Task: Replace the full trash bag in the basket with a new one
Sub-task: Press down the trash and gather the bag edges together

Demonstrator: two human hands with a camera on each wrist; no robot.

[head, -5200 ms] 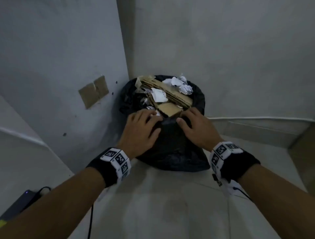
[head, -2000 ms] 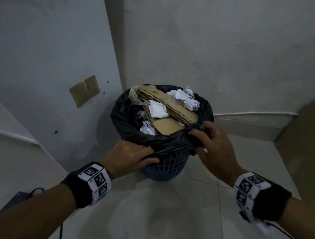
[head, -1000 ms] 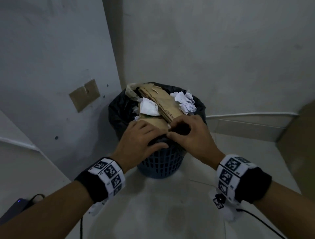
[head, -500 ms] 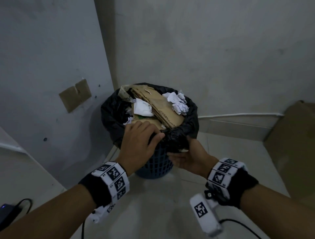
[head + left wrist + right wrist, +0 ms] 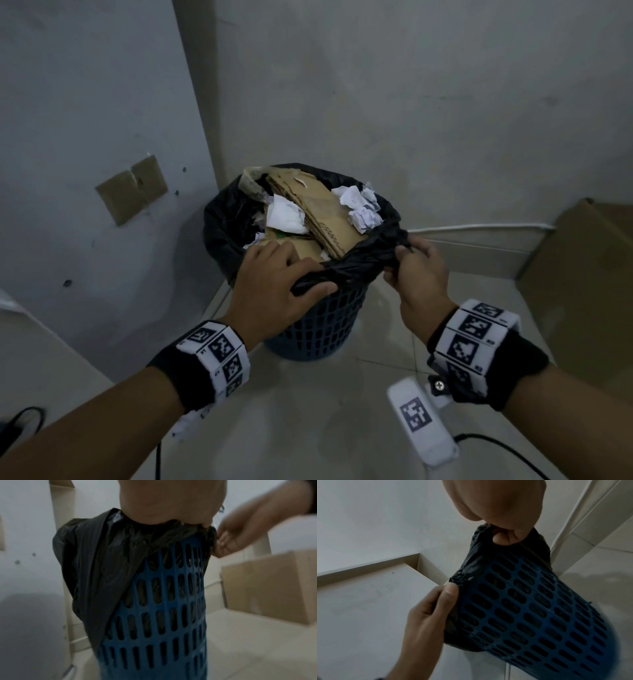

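A blue slotted basket (image 5: 325,325) stands on the floor in a wall corner, lined with a black trash bag (image 5: 222,233) full of cardboard (image 5: 329,216) and crumpled paper (image 5: 363,205). My left hand (image 5: 274,284) lies over the near rim, fingers on the cardboard and thumb hooked round the gathered bag edge. My right hand (image 5: 411,263) pinches the bag's edge at the right rim and pulls it up and outward. In the left wrist view the bag (image 5: 106,563) still hangs over the basket (image 5: 163,608) on the left side. The right wrist view shows my fingers (image 5: 506,536) curled on the bag (image 5: 537,545).
Grey walls meet just behind the basket. A cardboard box (image 5: 582,284) stands on the floor at the right. A brown patch (image 5: 132,188) is on the left wall. A white cable (image 5: 479,226) runs along the skirting. A raised step (image 5: 34,359) lies at the left.
My right hand has moved from under the rim to the right side and lifted the bag's edge off the basket there. My left hand stays on the near rim.
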